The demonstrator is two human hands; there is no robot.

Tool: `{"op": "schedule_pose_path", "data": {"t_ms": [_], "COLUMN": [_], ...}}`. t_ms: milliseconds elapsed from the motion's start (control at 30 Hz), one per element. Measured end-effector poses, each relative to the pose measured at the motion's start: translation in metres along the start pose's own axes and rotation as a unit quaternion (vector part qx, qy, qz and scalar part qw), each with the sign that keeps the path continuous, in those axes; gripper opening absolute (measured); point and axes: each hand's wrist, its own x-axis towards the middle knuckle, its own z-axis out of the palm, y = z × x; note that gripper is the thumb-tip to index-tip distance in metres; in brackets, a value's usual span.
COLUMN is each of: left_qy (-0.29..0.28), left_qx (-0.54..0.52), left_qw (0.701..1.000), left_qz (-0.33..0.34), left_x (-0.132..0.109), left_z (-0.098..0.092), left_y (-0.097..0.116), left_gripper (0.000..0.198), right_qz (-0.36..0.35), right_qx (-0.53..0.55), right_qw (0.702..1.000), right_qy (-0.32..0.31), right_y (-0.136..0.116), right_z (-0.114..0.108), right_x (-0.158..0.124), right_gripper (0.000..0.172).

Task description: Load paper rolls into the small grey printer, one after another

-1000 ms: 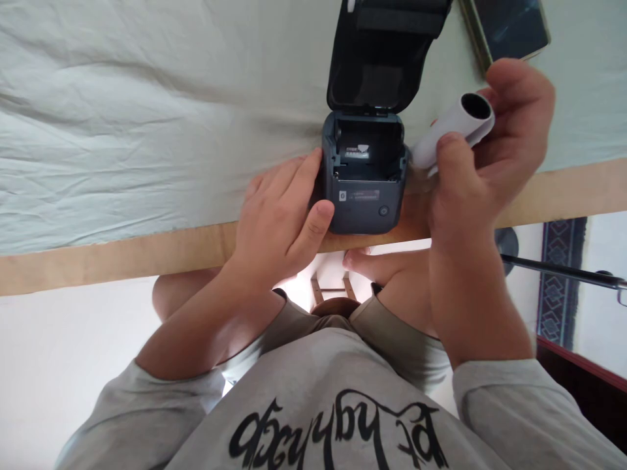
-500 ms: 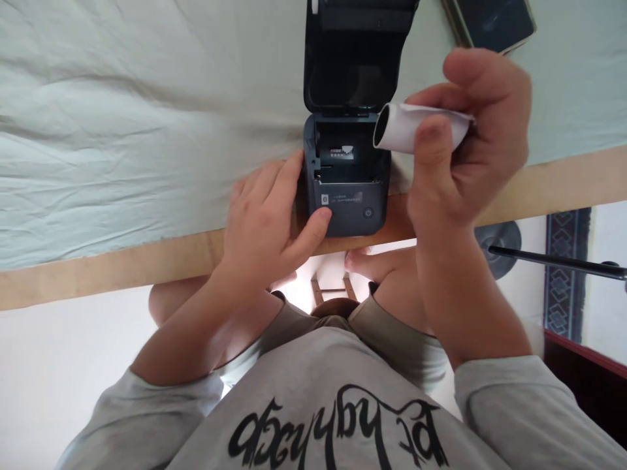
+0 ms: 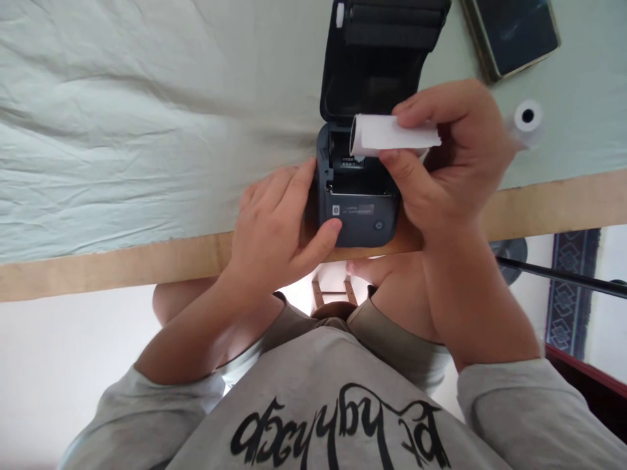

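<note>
A dark portable thermal printer [image 3: 362, 228] sits at the table edge, its black lid [image 3: 372, 85] tipped back and its paper bay partly visible. My left hand [image 3: 269, 225] braces the printer's left side, thumb on the front panel and fingers stretched along the side. Between thumb and fingers, my right hand [image 3: 450, 150] pinches a thin white paper roll [image 3: 377, 134] with a wide hollow middle. The roll is held over the bay, covering part of it, with a loose paper end towards my palm.
Beyond my right wrist a second white paper roll [image 3: 531, 124] with a small dark core stands on the pale cloth [image 3: 171, 117]. A phone [image 3: 519, 32] lies at the far right. The wooden table edge [image 3: 196, 258] runs in front of my legs.
My right hand has brought the paper roll left and slightly down over the bay, turning its loose end into sight. The second roll has come into view. My left hand stays on the printer.
</note>
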Motion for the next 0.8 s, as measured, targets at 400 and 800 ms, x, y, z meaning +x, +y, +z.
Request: {"op": "schedule_pose_path", "data": {"t_ms": [400, 800], "left_qy": [0.053, 0.190], "left_qx": [-0.042, -0.106], "left_qw": [0.998, 0.962], "left_qz": [-0.008, 0.163], "left_x": [-0.002, 0.004], "left_z": [-0.001, 0.006], "left_y": [0.001, -0.006], "left_gripper": [0.064, 0.044], "right_qz": [-0.076, -0.050], "right_qx": [0.011, 0.031], "right_qw": [0.997, 0.998], "right_qy": [-0.014, -0.030], "right_y": [-0.009, -0.034], "right_z": [-0.002, 0.003], "right_x": [-0.001, -0.005], "right_gripper": [0.022, 0.017]}}
